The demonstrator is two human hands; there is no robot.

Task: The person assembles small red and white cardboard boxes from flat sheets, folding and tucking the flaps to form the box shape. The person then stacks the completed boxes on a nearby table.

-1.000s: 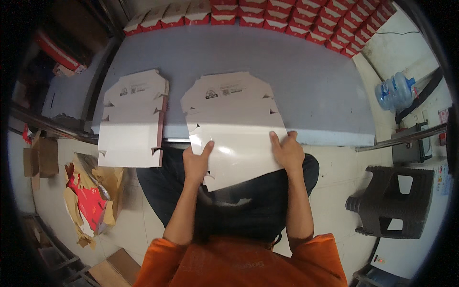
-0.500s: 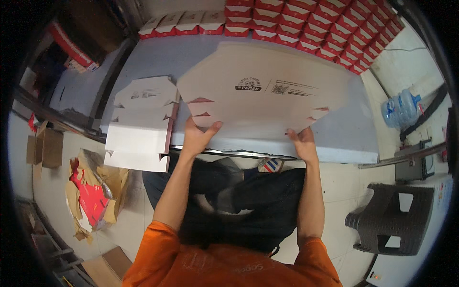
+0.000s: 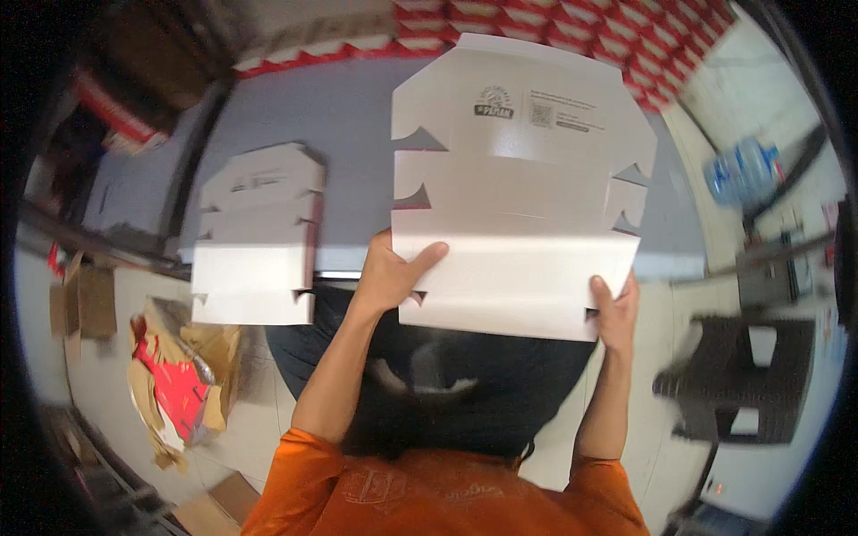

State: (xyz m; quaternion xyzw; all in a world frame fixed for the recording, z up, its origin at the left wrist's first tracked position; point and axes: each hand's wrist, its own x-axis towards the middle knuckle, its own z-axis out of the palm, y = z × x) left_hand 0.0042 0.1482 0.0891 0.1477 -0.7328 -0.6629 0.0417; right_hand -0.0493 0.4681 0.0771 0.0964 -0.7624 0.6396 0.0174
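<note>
A flat white box blank (image 3: 518,188) with notched edges and a small printed logo is held up in front of me, tilted over the table's near edge. My left hand (image 3: 393,272) grips its lower left side, thumb on the white face and fingers behind. At the lower right side my right hand (image 3: 615,308) pinches it the same way. To the left lies a stack of similar box blanks (image 3: 250,259), jutting past the table edge.
Rows of folded red and white boxes (image 3: 545,27) fill the back of the grey-blue table (image 3: 357,107). On the floor at left is torn brown wrapping paper (image 3: 179,384) with red sheets. At right are a blue water bottle (image 3: 742,174) and dark plastic stools (image 3: 733,380).
The box blank has risen off the table toward me and tipped up, its crease lines now showing. Both hands shifted right and slightly downward in view, still gripping it.
</note>
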